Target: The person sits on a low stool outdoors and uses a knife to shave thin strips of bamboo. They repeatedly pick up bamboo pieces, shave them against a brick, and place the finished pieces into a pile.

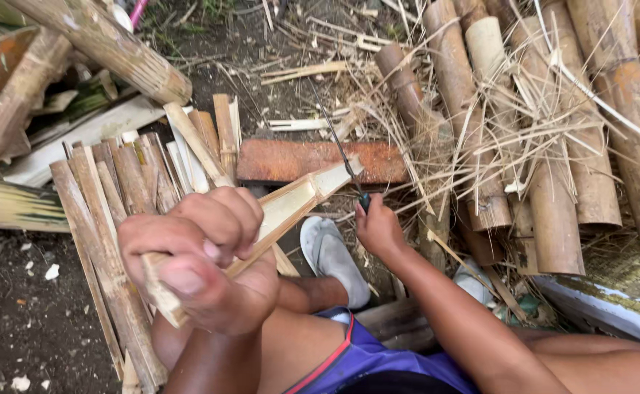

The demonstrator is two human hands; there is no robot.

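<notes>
Left hand (203, 255) wrapped tight round split bamboo strip (291, 204), far tip over brown plank (291, 160). Right hand (379, 230) closed on knife (345, 164); handle mostly hidden, thin blade hard to see among straw.

Pale split bamboo slat (291, 208) slants onto brick; thin blade (340, 149) upright.

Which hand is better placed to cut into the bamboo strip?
Probably the right hand: it grips the knife, its blade at the bamboo strip's far end. The left hand holds the strip.
</notes>
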